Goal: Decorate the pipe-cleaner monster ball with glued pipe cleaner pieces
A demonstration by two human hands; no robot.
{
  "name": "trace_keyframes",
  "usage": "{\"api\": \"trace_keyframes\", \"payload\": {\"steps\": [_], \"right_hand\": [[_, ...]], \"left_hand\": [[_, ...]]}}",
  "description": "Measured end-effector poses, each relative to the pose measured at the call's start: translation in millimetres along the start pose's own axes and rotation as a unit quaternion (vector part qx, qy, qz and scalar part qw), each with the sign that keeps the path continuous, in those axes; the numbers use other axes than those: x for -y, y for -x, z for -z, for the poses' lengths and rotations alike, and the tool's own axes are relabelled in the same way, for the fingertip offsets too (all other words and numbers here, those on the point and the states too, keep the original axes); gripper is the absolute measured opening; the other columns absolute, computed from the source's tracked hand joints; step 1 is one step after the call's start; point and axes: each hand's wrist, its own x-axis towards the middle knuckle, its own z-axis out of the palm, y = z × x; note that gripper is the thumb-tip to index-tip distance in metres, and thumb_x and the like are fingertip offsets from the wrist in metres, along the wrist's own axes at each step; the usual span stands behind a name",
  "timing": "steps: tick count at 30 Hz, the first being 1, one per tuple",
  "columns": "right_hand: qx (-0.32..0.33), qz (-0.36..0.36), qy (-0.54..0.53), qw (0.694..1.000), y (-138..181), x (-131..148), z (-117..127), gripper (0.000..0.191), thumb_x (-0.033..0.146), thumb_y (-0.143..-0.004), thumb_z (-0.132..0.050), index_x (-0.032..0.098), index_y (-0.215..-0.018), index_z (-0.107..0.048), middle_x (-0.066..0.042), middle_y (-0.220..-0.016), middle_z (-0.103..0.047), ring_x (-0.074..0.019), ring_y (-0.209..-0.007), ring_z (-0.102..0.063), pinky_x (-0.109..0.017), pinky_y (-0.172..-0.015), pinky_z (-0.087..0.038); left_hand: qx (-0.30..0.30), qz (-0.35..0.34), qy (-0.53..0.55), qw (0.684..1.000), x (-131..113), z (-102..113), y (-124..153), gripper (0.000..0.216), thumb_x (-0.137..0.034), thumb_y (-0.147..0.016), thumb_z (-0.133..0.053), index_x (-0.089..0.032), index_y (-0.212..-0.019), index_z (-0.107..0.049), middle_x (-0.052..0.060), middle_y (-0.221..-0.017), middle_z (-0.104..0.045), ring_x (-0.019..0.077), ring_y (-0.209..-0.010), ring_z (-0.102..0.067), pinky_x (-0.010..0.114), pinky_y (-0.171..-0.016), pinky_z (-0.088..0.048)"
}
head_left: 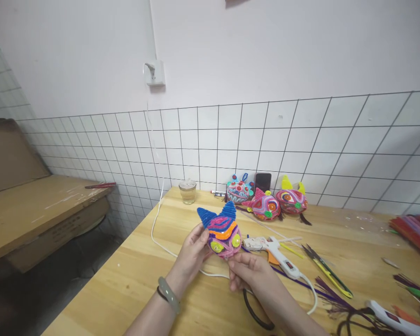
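Note:
Both hands hold up a small pipe-cleaner mask [222, 233] with blue ears, pink and orange bands and two yellow-green eyes. My left hand [192, 254] grips its left side with the fingers curled round the edge. My right hand [248, 269] pinches its lower right edge from below. The mask hangs a little above the wooden table [143, 280], facing me. A green bracelet sits on my left wrist.
A white glue gun [275, 249] with its cord lies just right of the mask. Three finished masks [264, 201], a phone and a glass jar [188, 191] stand at the wall. Scissors [331, 275], pipe-cleaner bundles [415, 231] and a second glue gun [397, 319] lie right. Cardboard boxes [31, 210] stand left.

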Motion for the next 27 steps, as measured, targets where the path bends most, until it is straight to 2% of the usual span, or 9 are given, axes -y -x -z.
{"api": "trace_keyframes", "payload": {"steps": [8,12,18,27], "right_hand": [[-0.013,-0.019,-0.015,1.000,-0.7,-3.0,0.2,0.050,0.057,-0.044,-0.079,0.016,-0.057,-0.055,0.004,-0.048,-0.059,-0.0089,-0.040,-0.055,-0.023,-0.049,-0.040],[-0.019,-0.017,-0.008,1.000,-1.9,-7.3,1.3,0.049,0.057,-0.047,-0.078,0.016,-0.059,-0.054,0.004,-0.050,-0.060,-0.0092,-0.040,-0.057,-0.022,-0.048,-0.039],[-0.020,-0.016,0.012,1.000,-5.9,-14.0,3.4,0.049,0.058,-0.050,-0.076,0.017,-0.057,-0.052,0.003,-0.049,-0.059,-0.0098,-0.040,-0.057,-0.022,-0.047,-0.039],[-0.009,-0.024,0.001,1.000,-1.2,-6.6,0.5,0.049,0.057,-0.047,-0.078,0.017,-0.061,-0.053,0.003,-0.053,-0.059,-0.0107,-0.042,-0.057,-0.025,-0.051,-0.042]], "left_hand": [[0.025,-0.005,-0.019,0.999,0.4,0.1,0.8,0.029,-0.030,-0.085,-0.057,-0.021,-0.112,-0.059,0.008,-0.100,-0.068,0.0174,-0.081,-0.063,0.026,-0.066,-0.044],[0.032,-0.005,-0.023,0.999,-0.7,-0.9,2.1,0.031,-0.030,-0.083,-0.058,-0.021,-0.113,-0.060,0.008,-0.100,-0.068,0.0179,-0.080,-0.063,0.027,-0.066,-0.044],[0.050,-0.015,-0.019,0.998,-4.9,-4.1,5.7,0.036,-0.039,-0.083,-0.055,-0.019,-0.113,-0.059,0.011,-0.100,-0.068,0.0232,-0.086,-0.063,0.029,-0.065,-0.044],[0.061,-0.016,-0.002,0.998,-5.6,-4.3,6.1,0.038,-0.040,-0.084,-0.054,-0.020,-0.116,-0.058,0.012,-0.107,-0.066,0.0249,-0.094,-0.061,0.037,-0.079,-0.045]]}}
